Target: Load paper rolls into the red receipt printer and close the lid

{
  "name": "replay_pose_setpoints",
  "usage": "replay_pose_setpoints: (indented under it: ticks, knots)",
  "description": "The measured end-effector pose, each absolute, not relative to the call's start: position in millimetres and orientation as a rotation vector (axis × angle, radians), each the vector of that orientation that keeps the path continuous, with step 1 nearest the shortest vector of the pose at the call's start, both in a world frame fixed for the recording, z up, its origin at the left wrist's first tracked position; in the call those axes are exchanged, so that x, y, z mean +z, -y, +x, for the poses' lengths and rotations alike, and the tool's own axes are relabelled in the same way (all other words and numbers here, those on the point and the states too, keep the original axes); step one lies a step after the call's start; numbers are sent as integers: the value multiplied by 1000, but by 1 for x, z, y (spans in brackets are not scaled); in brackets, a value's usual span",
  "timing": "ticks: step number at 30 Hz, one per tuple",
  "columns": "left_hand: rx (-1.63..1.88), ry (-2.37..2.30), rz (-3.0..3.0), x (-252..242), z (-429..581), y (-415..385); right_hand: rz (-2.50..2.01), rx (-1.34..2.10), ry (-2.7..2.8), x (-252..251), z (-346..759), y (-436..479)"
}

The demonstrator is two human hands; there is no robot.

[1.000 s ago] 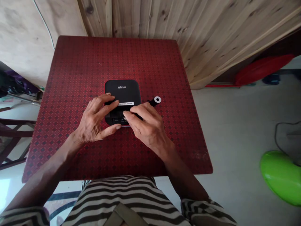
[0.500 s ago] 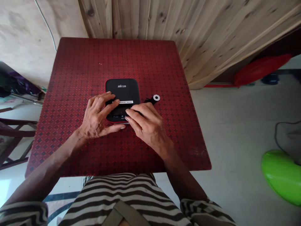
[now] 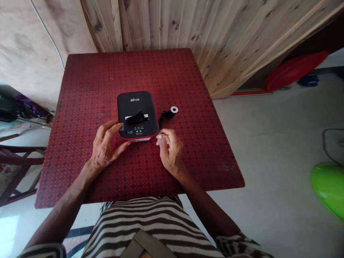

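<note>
A black, round-cornered box-shaped device (image 3: 137, 103) with red sides lies flat on the table. Pale lettering and small icons show on its top. Across its white label lies a crumpled black strip (image 3: 135, 118). My left hand (image 3: 105, 142) is at the near left corner, fingertips on the top edge by a small clear piece (image 3: 122, 126) and thumb at the front edge. By the near right corner, my right hand (image 3: 172, 148) is curled with thumb and fingers together; whether it holds anything small is hidden. To the right lies a black item with a white ring-shaped end (image 3: 174, 109).
The table (image 3: 129, 71) has a red patterned cover and stands against a wood-plank wall (image 3: 166, 25). A wooden chair (image 3: 18, 161) is at the left. On the right are a green rounded object (image 3: 328, 188) and a red round object (image 3: 297, 70).
My right hand has lifted off the device's top and drawn back to its near right corner. My left fingers have slid to the left edge. The crumpled black strip now shows over the label.
</note>
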State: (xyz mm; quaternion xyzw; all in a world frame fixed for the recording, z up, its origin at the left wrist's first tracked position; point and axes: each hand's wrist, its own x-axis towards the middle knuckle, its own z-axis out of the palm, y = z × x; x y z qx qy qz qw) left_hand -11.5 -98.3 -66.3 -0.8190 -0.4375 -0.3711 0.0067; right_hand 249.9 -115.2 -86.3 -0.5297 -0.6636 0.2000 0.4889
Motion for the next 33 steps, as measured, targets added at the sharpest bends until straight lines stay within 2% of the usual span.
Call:
replay_pose_setpoints:
  ticks: [8, 33]
  knots:
    - [-1179, 1310, -2522, -72, -11, 95, -1279, 404, 1750, -114, 240, 102]
    - [-1247, 1434, -2604, -53, -5, 91, -1320, 278, 1771, -116, 236, 102]
